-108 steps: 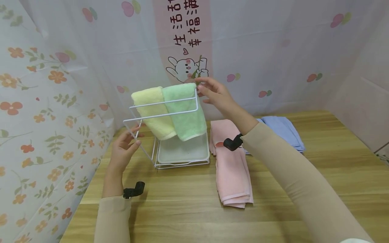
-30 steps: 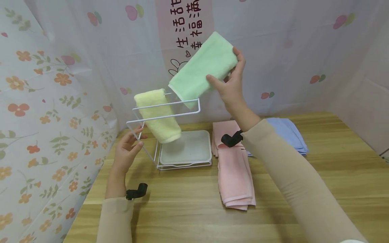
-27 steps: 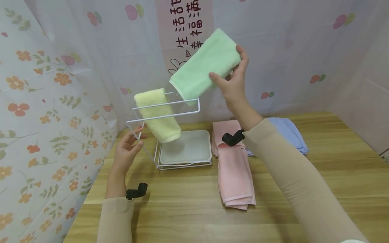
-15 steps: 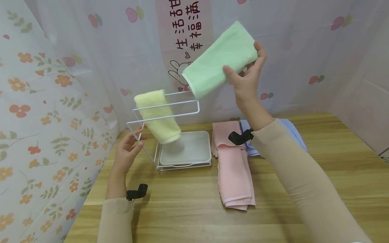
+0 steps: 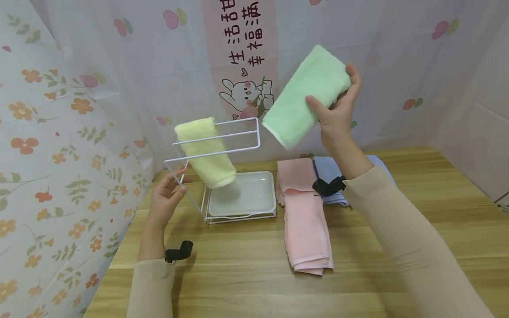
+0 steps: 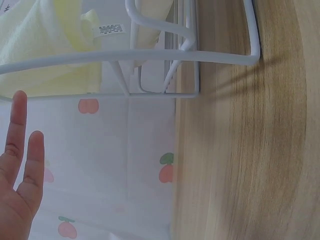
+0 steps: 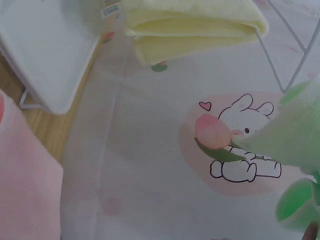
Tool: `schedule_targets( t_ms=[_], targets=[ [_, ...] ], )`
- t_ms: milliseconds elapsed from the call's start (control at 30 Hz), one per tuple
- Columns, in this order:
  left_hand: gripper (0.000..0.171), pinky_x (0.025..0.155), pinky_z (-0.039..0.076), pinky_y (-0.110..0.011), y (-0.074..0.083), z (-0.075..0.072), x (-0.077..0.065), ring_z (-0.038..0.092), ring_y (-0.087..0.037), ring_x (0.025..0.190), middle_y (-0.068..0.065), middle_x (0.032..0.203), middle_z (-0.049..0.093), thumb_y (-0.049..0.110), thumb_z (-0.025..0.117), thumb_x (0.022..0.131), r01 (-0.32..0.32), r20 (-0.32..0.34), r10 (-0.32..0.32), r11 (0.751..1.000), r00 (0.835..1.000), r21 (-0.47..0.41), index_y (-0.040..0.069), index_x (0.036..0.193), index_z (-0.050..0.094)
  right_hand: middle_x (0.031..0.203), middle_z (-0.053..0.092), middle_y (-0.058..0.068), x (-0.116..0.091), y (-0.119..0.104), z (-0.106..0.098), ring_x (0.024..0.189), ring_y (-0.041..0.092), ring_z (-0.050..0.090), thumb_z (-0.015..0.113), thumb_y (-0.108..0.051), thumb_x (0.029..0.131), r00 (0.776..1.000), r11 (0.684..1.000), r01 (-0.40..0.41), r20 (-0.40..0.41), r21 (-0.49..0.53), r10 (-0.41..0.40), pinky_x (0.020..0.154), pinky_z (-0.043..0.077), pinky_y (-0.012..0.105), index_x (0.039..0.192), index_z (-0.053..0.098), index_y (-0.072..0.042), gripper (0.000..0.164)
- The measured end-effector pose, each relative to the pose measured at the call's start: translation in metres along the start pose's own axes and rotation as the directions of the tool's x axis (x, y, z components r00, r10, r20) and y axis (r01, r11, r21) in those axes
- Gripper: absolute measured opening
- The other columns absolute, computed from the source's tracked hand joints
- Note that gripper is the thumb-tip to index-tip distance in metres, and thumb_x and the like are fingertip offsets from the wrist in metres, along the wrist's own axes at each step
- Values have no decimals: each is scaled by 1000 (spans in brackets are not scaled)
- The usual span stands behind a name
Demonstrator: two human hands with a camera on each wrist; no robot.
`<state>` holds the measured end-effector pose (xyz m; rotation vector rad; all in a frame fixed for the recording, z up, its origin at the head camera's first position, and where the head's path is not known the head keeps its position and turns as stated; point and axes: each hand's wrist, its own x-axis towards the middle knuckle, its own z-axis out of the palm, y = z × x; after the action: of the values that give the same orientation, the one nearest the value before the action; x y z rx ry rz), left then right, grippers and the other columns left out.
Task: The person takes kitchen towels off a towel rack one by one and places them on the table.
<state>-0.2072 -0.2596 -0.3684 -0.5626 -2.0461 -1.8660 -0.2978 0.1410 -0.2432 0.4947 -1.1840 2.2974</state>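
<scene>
In the head view my right hand (image 5: 338,108) pinches a folded mint-green towel (image 5: 308,95) by its right end, thumb in front and fingers behind. It is up in the air, just right of the white wire rack (image 5: 238,151); part of the towel (image 7: 295,130) also shows in the right wrist view. My left hand (image 5: 163,196) is at the rack's left side, thumb tip at its front leg. Two straight fingers (image 6: 30,170) reach toward the wire in the left wrist view. A yellow towel (image 5: 208,154) hangs over the rack's upper bar.
A shallow pale tray (image 5: 242,194) sits in the rack's base. Right of it, a folded pink towel (image 5: 306,229) lies on the wooden table (image 5: 222,269), partly beside blue cloth (image 5: 328,170) behind my right forearm. Printed curtains (image 5: 377,88) stand behind and at the left.
The green towel, earlier hanging beside the yellow one, was lifted off the rack by my right hand. It has moved right and dipped slightly, clear of the bars. My left hand stays at the rack.
</scene>
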Motion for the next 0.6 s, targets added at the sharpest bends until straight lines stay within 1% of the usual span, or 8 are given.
schedule_targets(
  t_ms=[133, 167, 267, 333, 400, 433, 500, 600],
  targets=[
    [44, 92, 51, -21, 1, 0, 0, 64, -13, 110, 15, 142, 55, -12, 55, 92, 8, 0, -8, 1000, 1000, 1, 7, 131, 60, 138, 42, 4, -6, -1, -10, 120, 26, 50, 73, 17, 74, 1000, 1000, -12, 24, -8, 12, 80, 59, 32, 145, 22, -25, 97],
    [44, 92, 51, -22, 1, 0, -1, 64, -14, 110, 15, 142, 55, -12, 54, 92, 8, 1, -8, 1000, 1000, 1, 5, 132, 59, 138, 41, 5, -8, -2, -13, 120, 26, 49, 72, 17, 74, 999, 1000, -7, 36, -7, 7, 80, 59, 32, 145, 23, -24, 96],
    [44, 93, 51, -22, 1, 0, -1, 64, -14, 111, 15, 142, 55, -13, 54, 92, 12, 1, -12, 1000, 1000, 2, 4, 132, 58, 137, 41, 7, -12, -3, -22, 120, 26, 47, 66, 20, 75, 996, 1000, 18, 89, -10, -17, 85, 56, 32, 142, 25, -21, 88],
    [44, 93, 50, -22, 1, 1, -1, 63, -15, 111, 15, 143, 55, -13, 54, 92, 12, 1, -12, 1000, 1000, 2, 5, 132, 58, 136, 41, 9, -16, -5, -29, 119, 27, 47, 63, 21, 77, 992, 999, 23, 128, -29, -19, 85, 55, 31, 140, 28, -20, 83],
    [45, 93, 50, -22, 1, 1, -1, 63, -14, 111, 15, 143, 55, -13, 54, 92, 16, 0, -16, 1000, 1000, 4, 8, 132, 60, 136, 40, 9, -20, -8, -38, 119, 28, 47, 61, 21, 79, 988, 998, 12, 153, -60, -3, 84, 55, 30, 139, 30, -20, 80],
    [45, 93, 50, -22, 1, 1, -1, 63, -15, 111, 13, 144, 54, -12, 55, 92, 19, -1, -19, 1000, 1000, 6, 8, 132, 60, 136, 40, 10, -22, -10, -42, 118, 28, 47, 60, 22, 80, 986, 997, 1, 164, -73, 11, 84, 56, 29, 139, 30, -21, 79],
    [45, 93, 50, -22, 2, 1, -1, 64, -13, 110, 11, 145, 54, -12, 54, 92, 20, 0, -20, 1000, 1000, 4, 9, 132, 60, 137, 38, 10, -28, -14, -51, 118, 28, 47, 59, 21, 82, 984, 994, -26, 174, -108, 45, 81, 57, 27, 140, 31, -23, 79],
    [46, 94, 50, -22, 1, 1, -1, 64, -12, 110, 11, 145, 54, -12, 54, 93, 17, 1, -17, 1000, 1000, 2, 11, 132, 60, 138, 36, 9, -36, -19, -64, 118, 27, 46, 57, 22, 84, 978, 989, -69, 185, -132, 93, 81, 58, 26, 140, 30, -24, 78]
  ],
)
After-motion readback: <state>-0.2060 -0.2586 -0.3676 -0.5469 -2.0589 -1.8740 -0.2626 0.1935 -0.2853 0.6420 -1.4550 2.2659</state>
